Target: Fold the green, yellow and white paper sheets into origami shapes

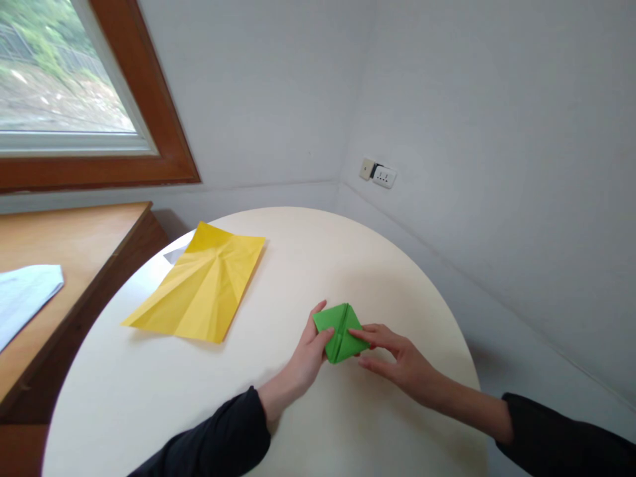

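A green folded paper (342, 319), roughly diamond-shaped with a seam down its middle, is held above the round white table (318, 245). My left hand (312, 351) grips its left side, thumb on top and the other fingers behind it. On the right, my right hand (397, 361) touches the paper's right corner with its fingertips; the index finger lies on the upper face. The thumb of that hand is held apart, below the corner. Whether the right fingers pinch the paper from behind is hidden.
A creased yellow paper sheet (209, 285) lies on the table's left side, with a whitish piece (173, 254) partly under it. A wooden desk (94, 228) at left bears a pale folded sheet (30, 291). Walls meet behind the table, with a power socket (384, 176).
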The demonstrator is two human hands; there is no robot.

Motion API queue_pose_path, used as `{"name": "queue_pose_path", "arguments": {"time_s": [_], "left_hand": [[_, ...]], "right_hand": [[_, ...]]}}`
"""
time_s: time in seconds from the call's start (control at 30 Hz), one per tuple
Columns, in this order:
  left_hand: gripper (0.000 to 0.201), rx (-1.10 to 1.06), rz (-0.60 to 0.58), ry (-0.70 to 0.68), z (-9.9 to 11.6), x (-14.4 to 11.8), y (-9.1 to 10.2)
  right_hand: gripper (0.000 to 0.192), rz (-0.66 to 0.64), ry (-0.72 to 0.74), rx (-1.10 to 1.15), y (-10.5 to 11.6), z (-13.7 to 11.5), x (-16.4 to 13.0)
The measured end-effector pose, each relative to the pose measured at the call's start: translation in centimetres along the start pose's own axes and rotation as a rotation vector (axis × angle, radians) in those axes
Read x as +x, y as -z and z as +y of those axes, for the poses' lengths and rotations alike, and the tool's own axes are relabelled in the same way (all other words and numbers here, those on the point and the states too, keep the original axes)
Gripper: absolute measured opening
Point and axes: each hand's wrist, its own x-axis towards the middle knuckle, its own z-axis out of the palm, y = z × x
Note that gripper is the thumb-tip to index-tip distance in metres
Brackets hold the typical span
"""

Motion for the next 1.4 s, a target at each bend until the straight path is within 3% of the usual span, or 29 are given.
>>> {"name": "queue_pose_path", "arguments": {"time_s": [0.3, 0.47, 0.63, 0.73, 1.0, 1.2, 1.4], "left_hand": [[0.067, 0.017, -0.056, 0.057, 0.0, -0.3, 0.0], [0.067, 0.085, -0.086, 0.059, 0.1, -0.3, -0.3], [0.072, 0.124, -0.006, 0.011, 0.1, -0.2, 0.0], [0.074, 0.119, -0.033, -0.032, 0.4, -0.3, 0.2], [0.026, 0.217, -0.119, -0.129, 1.0, -0.1, 0.2], [0.032, 0.362, -0.116, -0.172, 1.2, -0.2, -0.1], [0.032, 0.375, -0.093, -0.16, 0.7, -0.1, -0.2]], "right_hand": [[0.03, 0.008, 0.013, 0.023, -0.1, -0.1, -0.1], [0.029, 0.035, 0.011, 0.02, 0.2, -0.2, 0.0], [0.027, 0.047, -0.004, 0.014, 0.3, -0.3, -0.1], [0.026, 0.05, -0.013, 0.017, 0.5, -0.2, -0.1], [0.025, 0.07, -0.109, 0.12, 1.1, -0.1, 0.0], [0.028, 0.07, -0.165, 0.154, 1.1, -0.7, 0.1], [0.035, 0.057, -0.162, 0.256, 0.9, -0.4, 0.1]]}}
